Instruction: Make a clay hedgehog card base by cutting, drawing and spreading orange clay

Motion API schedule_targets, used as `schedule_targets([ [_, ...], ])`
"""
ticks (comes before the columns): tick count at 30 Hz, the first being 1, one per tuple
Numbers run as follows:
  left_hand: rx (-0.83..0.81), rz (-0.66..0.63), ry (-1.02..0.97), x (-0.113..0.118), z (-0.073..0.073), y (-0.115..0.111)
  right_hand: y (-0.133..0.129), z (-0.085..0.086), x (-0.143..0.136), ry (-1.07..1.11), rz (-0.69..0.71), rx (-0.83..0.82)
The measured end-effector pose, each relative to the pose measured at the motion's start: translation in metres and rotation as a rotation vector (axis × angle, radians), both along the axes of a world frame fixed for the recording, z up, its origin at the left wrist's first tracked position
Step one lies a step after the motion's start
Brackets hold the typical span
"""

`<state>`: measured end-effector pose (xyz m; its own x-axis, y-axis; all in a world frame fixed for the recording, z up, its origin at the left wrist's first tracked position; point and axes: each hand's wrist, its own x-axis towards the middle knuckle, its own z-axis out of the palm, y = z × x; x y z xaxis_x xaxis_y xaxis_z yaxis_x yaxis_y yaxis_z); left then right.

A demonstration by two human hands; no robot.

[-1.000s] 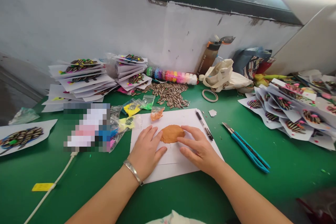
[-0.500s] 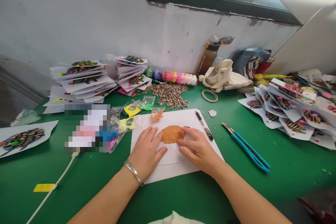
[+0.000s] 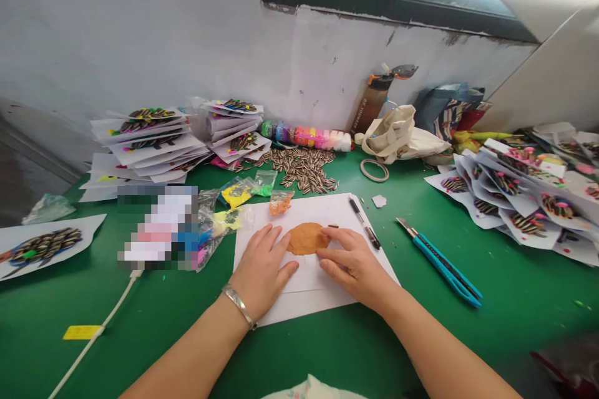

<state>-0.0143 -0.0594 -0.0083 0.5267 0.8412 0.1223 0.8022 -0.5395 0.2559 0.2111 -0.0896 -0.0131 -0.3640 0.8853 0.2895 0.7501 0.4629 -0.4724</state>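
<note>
The flat orange clay disc (image 3: 306, 238) lies on the white paper sheet (image 3: 322, 290) in the middle of the green worktop (image 3: 421, 324), its long axis running left to right. It sits just beyond both sets of fingertips. The left hand (image 3: 260, 271) rests flat, fingers spread, touching its left edge. The right hand (image 3: 354, 265), fingers loosely apart, presses its right near edge. Both are equally close.

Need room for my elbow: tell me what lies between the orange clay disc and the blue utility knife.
In the head view, a black pen lies between the orange clay disc and the blue utility knife, on the white paper.
</note>
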Motion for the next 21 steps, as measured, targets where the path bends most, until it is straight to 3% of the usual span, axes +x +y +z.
schedule_targets([
  [6,0.016,-0.013,-0.039,-0.003,-0.006,0.002,0.002,-0.006,0.004,0.175,-0.093,-0.119],
  [12,-0.006,-0.033,-0.094,-0.008,-0.01,0.004,0.001,-0.001,-0.002,-0.03,-0.01,-0.032],
  [18,-0.001,-0.035,-0.069,-0.001,-0.007,0.001,0.006,0.026,-0.012,-0.092,-0.027,-0.008],
  [21,0.016,-0.028,-0.068,0.004,-0.007,0.005,0.013,0.04,-0.028,-0.131,0.149,0.05],
])
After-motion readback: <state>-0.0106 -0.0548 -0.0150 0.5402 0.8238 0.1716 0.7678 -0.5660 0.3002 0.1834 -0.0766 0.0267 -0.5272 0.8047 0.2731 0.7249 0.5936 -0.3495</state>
